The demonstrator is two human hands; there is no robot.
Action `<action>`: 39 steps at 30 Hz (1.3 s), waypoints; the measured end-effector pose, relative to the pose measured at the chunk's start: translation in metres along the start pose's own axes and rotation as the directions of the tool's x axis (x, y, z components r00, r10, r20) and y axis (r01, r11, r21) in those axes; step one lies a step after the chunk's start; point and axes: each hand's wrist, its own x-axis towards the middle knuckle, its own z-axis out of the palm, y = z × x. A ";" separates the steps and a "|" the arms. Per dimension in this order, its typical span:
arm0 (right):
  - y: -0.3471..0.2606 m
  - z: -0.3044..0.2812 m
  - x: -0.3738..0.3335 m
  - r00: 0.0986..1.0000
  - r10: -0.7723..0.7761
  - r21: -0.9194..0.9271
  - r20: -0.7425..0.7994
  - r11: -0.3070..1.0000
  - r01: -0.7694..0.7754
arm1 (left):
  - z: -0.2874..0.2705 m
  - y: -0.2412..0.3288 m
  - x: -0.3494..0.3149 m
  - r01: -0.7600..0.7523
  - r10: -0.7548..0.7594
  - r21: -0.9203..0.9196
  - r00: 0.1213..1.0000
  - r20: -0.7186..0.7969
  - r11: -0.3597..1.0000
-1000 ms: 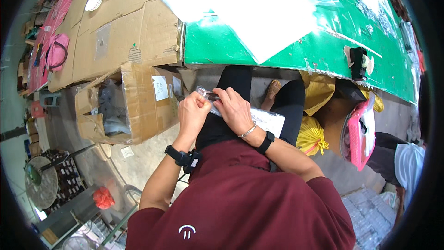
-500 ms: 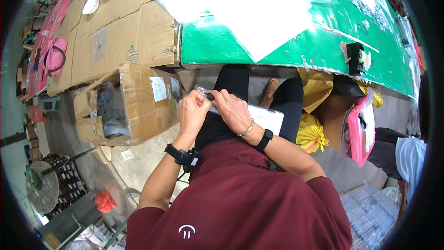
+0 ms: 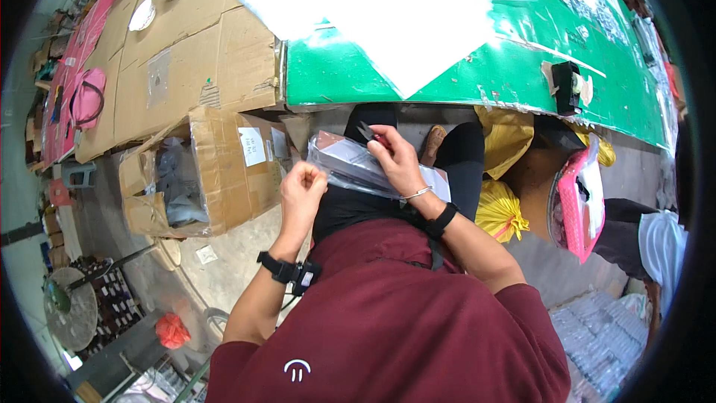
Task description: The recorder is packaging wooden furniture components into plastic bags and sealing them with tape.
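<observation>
The right hand [image 3: 399,163] grasps a small dark-tipped, red-handled tool [image 3: 365,131] over a flat packet in clear plastic [image 3: 349,162], which lies across black-trousered thighs [image 3: 461,157]. The left hand [image 3: 301,188] curls closed beside the packet's left end; I cannot tell whether it pinches anything.

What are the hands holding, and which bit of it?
The right hand holds a small dark-tipped tool by its reddish part. Whether the left hand pinches the clear plastic package beside it can't be told.
</observation>
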 end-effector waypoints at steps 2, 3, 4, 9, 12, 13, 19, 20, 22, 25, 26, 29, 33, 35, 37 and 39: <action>0.003 -0.015 -0.004 0.995 -0.083 -0.084 -0.046 0.993 0.079 | -0.006 -0.028 -0.012 0.024 -0.024 -0.018 1.000 0.008 1.000; 0.009 -0.019 -0.005 1.000 0.010 0.026 -0.004 1.000 -0.009 | -0.009 -0.049 -0.016 0.046 -0.047 0.013 0.998 0.031 0.999; 0.015 -0.023 -0.007 0.994 0.099 0.129 0.038 0.986 -0.103 | -0.012 -0.062 -0.021 0.067 -0.070 0.043 0.996 0.063 0.997; 0.040 -0.007 -0.001 0.993 0.006 0.125 0.120 0.992 -0.021 | -0.010 -0.023 0.005 0.065 -0.063 -0.201 0.998 0.018 0.977; 0.027 -0.007 -0.006 0.990 -0.025 0.234 0.140 0.972 -0.008 | -0.009 -0.017 0.030 0.058 0.037 -0.324 0.960 0.279 0.944; 0.030 -0.008 -0.007 0.991 -0.010 0.263 0.134 0.964 -0.025 | -0.005 -0.020 0.037 0.085 0.012 -0.319 0.956 0.292 0.944; -0.024 -0.055 -0.027 0.959 -0.269 0.112 0.094 0.960 0.258 | -0.018 -0.020 0.058 0.241 -0.138 -0.273 0.927 0.348 0.931; -0.051 -0.082 -0.033 0.960 -0.263 0.110 0.096 0.961 0.253 | -0.019 -0.023 0.060 0.267 -0.175 -0.246 0.924 0.340 0.932; -0.082 -0.145 -0.035 0.943 -0.308 -0.094 -0.127 0.950 0.298 | -0.018 -0.020 0.061 0.295 -0.229 -0.168 0.916 0.330 0.941; -0.092 -0.244 -0.015 0.652 -0.443 -0.341 -0.616 0.895 0.286 | -0.023 -0.041 0.069 0.204 -0.139 -0.204 0.945 0.295 0.957; -0.097 -0.279 -0.013 0.620 -0.328 -0.280 -0.713 0.943 0.178 | -0.027 -0.049 0.074 0.186 -0.108 -0.227 0.942 0.317 0.956; -0.059 -0.382 0.004 0.430 -0.480 -0.560 -0.765 0.825 -0.077 | -0.027 -0.058 0.080 0.181 -0.081 -0.274 0.937 0.341 0.945; -0.017 -0.435 0.019 0.479 -0.339 -0.514 -0.810 0.804 -0.299 | -0.040 -0.029 0.059 0.368 -0.291 -0.163 0.884 0.366 0.915; -0.003 -0.439 0.019 0.483 -0.263 -0.412 -0.835 0.881 -0.233 | -0.064 -0.063 0.072 -0.568 0.179 0.514 0.764 0.620 0.643; 0.003 -0.441 0.020 0.568 -0.103 -0.141 -0.817 0.990 -0.023 | -0.046 -0.056 0.069 -0.049 -0.027 0.206 0.936 0.352 0.977; -0.006 -0.431 0.011 0.601 0.085 0.186 -0.795 0.976 0.109 | -0.035 -0.041 0.071 0.442 -0.400 -0.155 0.885 0.239 0.884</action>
